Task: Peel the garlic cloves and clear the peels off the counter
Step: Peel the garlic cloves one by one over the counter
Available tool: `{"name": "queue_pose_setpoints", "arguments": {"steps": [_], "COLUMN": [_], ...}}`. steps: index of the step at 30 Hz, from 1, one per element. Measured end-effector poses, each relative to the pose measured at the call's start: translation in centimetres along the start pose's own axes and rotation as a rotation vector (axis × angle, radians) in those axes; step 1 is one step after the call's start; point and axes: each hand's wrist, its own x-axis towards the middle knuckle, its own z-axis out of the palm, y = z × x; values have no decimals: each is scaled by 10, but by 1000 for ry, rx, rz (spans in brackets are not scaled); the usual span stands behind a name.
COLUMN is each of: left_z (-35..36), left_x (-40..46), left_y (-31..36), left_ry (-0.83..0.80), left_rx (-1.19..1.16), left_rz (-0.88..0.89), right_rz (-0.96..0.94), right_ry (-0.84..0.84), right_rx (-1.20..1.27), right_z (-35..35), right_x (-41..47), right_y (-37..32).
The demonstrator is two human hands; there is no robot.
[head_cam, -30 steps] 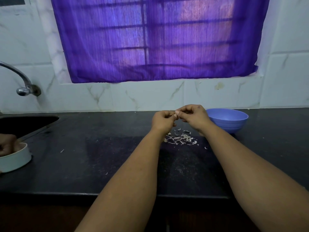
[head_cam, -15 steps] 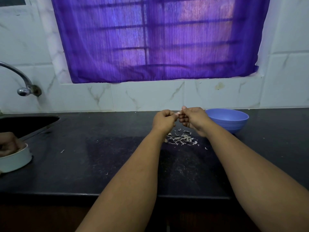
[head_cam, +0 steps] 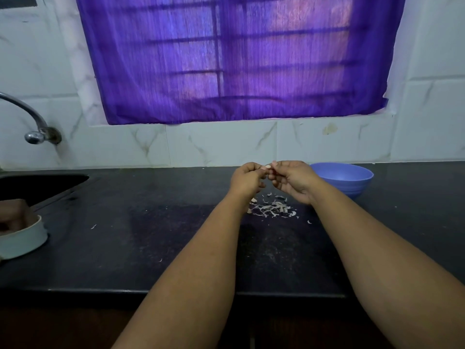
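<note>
Above the black counter point(head_cam: 151, 248), my left hand point(head_cam: 246, 181) and my right hand point(head_cam: 292, 180) meet fingertip to fingertip. Between them they pinch a small pale garlic clove point(head_cam: 267, 167), mostly hidden by the fingers. Directly below the hands lies a pile of thin whitish garlic peels point(head_cam: 273, 209) on the counter. A few stray peel bits lie further off, one near the left point(head_cam: 93, 226) and one to the right of the pile point(head_cam: 309, 222).
A blue bowl point(head_cam: 352, 183) stands just right of my right hand. At the left edge another person's hand point(head_cam: 13, 217) reaches into a white bowl point(head_cam: 25, 241). A sink point(head_cam: 37, 183) and tap point(head_cam: 35, 133) sit at the back left.
My right hand's fingers have shifted on the clove, the thumb lifting and pulling at its tip. The left hand has stayed nearly still. The peel pile looks the same.
</note>
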Motion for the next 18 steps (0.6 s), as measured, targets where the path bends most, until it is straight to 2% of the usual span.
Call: {"name": "queue_pose_setpoints", "arguments": {"steps": [6, 13, 18], "left_z": [1, 5, 10], "left_x": [-2, -2, -2], "left_y": [-2, -8, -11], "left_ry": [25, 60, 95], "left_rx": [131, 354, 340], "left_rz": [61, 136, 187], "right_rz": [-87, -90, -128], "right_ry": [-5, 93, 140], "right_rx": [-99, -176, -148], "right_z": [1, 1, 1], "right_x": [-2, -2, -5], "right_y": [1, -1, -7]}}
